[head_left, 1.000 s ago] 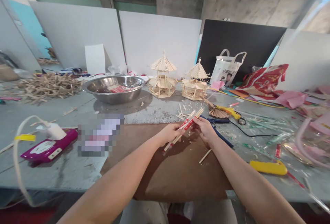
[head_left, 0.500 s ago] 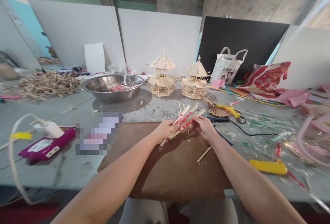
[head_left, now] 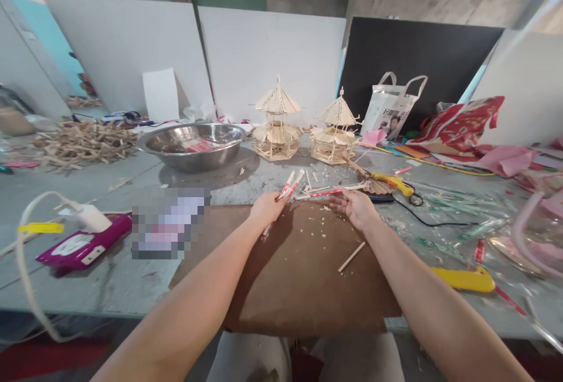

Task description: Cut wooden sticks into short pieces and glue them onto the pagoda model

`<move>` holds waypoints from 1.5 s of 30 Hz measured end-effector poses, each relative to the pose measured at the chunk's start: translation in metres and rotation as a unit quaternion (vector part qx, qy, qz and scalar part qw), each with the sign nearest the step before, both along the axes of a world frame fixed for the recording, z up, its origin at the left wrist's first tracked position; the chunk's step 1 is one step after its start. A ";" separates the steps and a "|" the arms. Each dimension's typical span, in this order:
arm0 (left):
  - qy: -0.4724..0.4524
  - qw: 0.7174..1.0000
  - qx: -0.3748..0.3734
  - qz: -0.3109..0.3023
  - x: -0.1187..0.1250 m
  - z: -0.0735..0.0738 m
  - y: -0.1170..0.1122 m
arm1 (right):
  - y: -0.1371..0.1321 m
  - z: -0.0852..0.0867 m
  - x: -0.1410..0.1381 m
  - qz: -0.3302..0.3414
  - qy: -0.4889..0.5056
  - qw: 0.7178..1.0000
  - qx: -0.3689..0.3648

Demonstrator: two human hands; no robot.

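Note:
My left hand (head_left: 267, 210) is closed around a few chopsticks (head_left: 291, 185) in red-and-white paper wrappers; their ends stick out above and below the fist. My right hand (head_left: 357, 208) has its fingers loosely stretched out and apart. Its fingertips touch or nearly touch a red-wrapped chopstick (head_left: 329, 192), lying sideways with other pale sticks along the far edge of a brown board (head_left: 308, 288). One short bare stick (head_left: 352, 257) rests on the board below the right hand, among small wood crumbs.
Behind stand two stick-built pagodas (head_left: 277, 135) and a steel basin (head_left: 191, 159). A yellow glue gun (head_left: 393, 182), a yellow-handled cutter (head_left: 464, 279) and plastic wrappers lie to the right. On the left are a blurred phone-like object (head_left: 171, 223) and a purple power strip (head_left: 83, 244).
My hands have moved apart. The left keeps fewer wrapped chopsticks and has turned palm down; other chopsticks now lie sideways at my right fingertips.

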State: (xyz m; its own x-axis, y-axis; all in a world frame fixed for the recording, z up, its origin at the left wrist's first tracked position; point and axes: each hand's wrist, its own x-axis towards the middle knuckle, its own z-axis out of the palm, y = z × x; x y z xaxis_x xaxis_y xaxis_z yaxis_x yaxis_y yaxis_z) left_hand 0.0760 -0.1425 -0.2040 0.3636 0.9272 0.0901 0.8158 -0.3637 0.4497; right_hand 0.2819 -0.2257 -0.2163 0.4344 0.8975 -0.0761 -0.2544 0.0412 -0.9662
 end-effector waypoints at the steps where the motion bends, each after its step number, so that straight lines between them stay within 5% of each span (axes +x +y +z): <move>1: 0.012 1.000 0.005 0.010 -0.001 0.000 0.000 | 0.000 -0.001 0.002 0.019 -0.089 0.995 -0.046; 5: -0.005 0.998 0.058 0.038 -0.003 0.005 -0.003 | -0.009 0.006 0.015 0.069 -0.388 0.908 -0.143; 7: -0.039 0.997 0.066 0.008 -0.001 0.007 -0.006 | -0.017 0.015 0.021 0.181 -0.471 0.851 -0.147; 10: -0.133 0.986 -0.032 -0.099 0.003 0.007 -0.013 | -0.031 0.033 0.021 0.345 -0.527 0.761 -0.155; 12: -0.221 0.950 -0.152 -0.158 0.005 0.005 -0.016 | -0.040 0.045 0.014 0.392 -0.563 0.710 -0.160; 16: -0.351 0.858 -0.338 -0.163 0.005 0.001 -0.020 | -0.057 0.059 -0.006 0.393 -0.671 0.613 -0.140; 20: -0.446 0.786 -0.400 -0.150 0.004 0.003 -0.020 | -0.073 0.056 -0.023 0.372 -0.751 0.525 -0.146; 23: -0.483 0.752 -0.424 -0.149 0.004 0.004 -0.023 | -0.077 0.046 -0.030 0.350 -0.775 0.502 -0.156; 25: -0.497 0.732 -0.441 -0.152 0.005 0.005 -0.026 | -0.072 0.042 -0.031 0.333 -0.772 0.516 -0.163; 27: -0.515 0.711 -0.454 -0.153 0.006 0.006 -0.029 | -0.063 0.043 -0.030 0.326 -0.745 0.561 -0.156; 29: -0.533 0.690 -0.464 -0.158 0.008 0.006 -0.032 | -0.048 0.046 -0.030 0.311 -0.671 0.664 -0.109; 32: -0.554 0.665 -0.471 -0.170 0.011 0.004 -0.035 | -0.024 0.046 -0.037 0.233 -0.441 0.866 -0.037; 34: -0.563 0.655 -0.472 -0.175 0.014 0.002 -0.036 | -0.012 0.039 -0.045 0.175 -0.294 0.940 -0.014; 38: -0.551 0.661 -0.478 -0.176 0.019 -0.005 -0.039 | 0.000 0.014 -0.057 0.157 -0.152 0.976 0.007; 45: -0.463 0.716 -0.489 -0.184 0.024 -0.006 -0.045 | -0.004 -0.006 -0.053 0.168 -0.155 0.972 0.048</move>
